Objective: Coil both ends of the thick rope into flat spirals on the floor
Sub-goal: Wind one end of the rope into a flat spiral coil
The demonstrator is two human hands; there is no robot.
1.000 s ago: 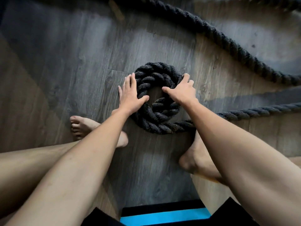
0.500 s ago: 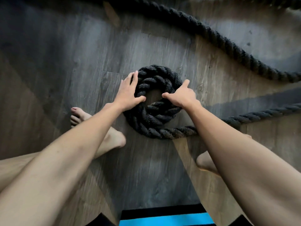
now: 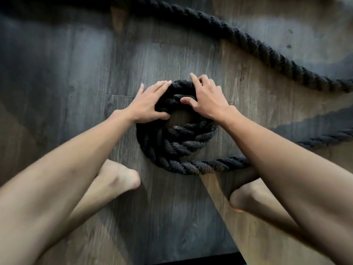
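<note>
Head view looks down on both hands set on the far arc of a black coil (image 3: 177,148) lying flat on the wooden floor (image 3: 57,73). The left grip (image 3: 150,104) clasps the ring's left shoulder, fingers spread over the outer turn and thumb tucked into the bare hole at the centre. The right grip (image 3: 208,100), just beside it, hooks curled fingers over the far rim with its thumb on the inner turn. Most of the coil sits nearer the person than either grip. From its near edge the loose rope (image 3: 324,139) runs off sideways, beneath the right forearm and away to the right of the right grip. I'd judge that hand the closer one to feed the next turn. Another stretch (image 3: 267,48) snakes well beyond both grips.
</note>
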